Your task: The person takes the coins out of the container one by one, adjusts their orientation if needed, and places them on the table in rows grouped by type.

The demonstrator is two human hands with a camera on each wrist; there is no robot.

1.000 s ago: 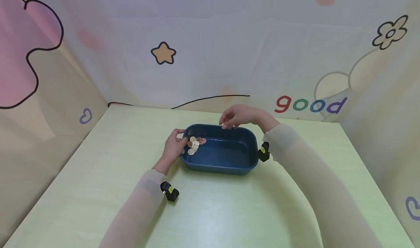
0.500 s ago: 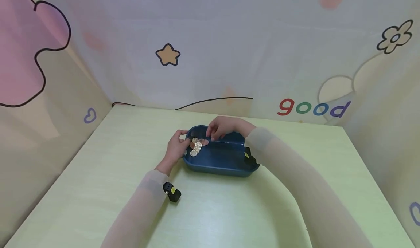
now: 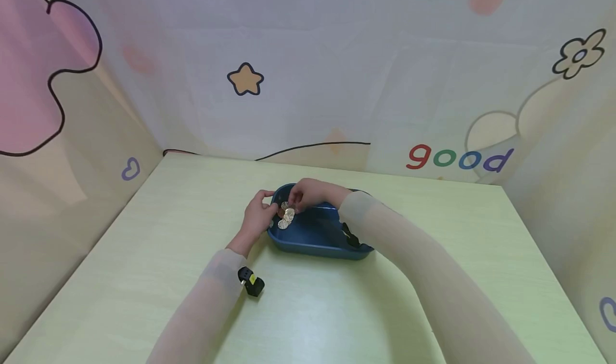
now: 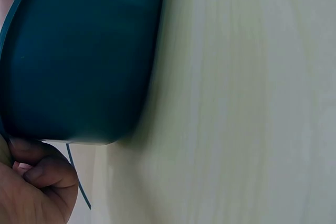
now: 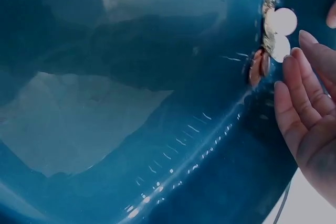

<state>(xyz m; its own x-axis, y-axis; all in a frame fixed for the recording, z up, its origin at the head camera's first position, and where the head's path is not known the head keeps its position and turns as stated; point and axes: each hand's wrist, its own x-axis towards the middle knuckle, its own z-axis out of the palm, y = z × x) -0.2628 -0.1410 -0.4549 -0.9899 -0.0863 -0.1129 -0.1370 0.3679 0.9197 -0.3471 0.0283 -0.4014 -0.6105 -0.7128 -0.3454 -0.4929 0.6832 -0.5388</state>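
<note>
A dark blue rectangular basin point(image 3: 317, 248) is on the pale table. Several silver and copper coins point(image 3: 289, 215) lie bunched inside its left end. My left hand point(image 3: 256, 218) grips the left rim; in the left wrist view that hand point(image 4: 42, 184) has its curled fingers at the end of the basin point(image 4: 79, 51). Reaching in over the far side, my right hand point(image 3: 310, 193) is at the coins. The right wrist view shows the right hand's fingers point(image 5: 296, 85) loosely bent, tips close beside the coins point(image 5: 283, 22), with no coin visibly held.
The pale wood-grain table point(image 3: 308, 310) extends around the basin. A printed cloth backdrop point(image 3: 308, 75) stands behind it and along both sides. Each sleeve carries a small black camera, the left one point(image 3: 252, 282) near the wrist.
My right hand has moved from above the basin's far rim, leftward and down to the coins. The left hand has kept its grip on the rim.
</note>
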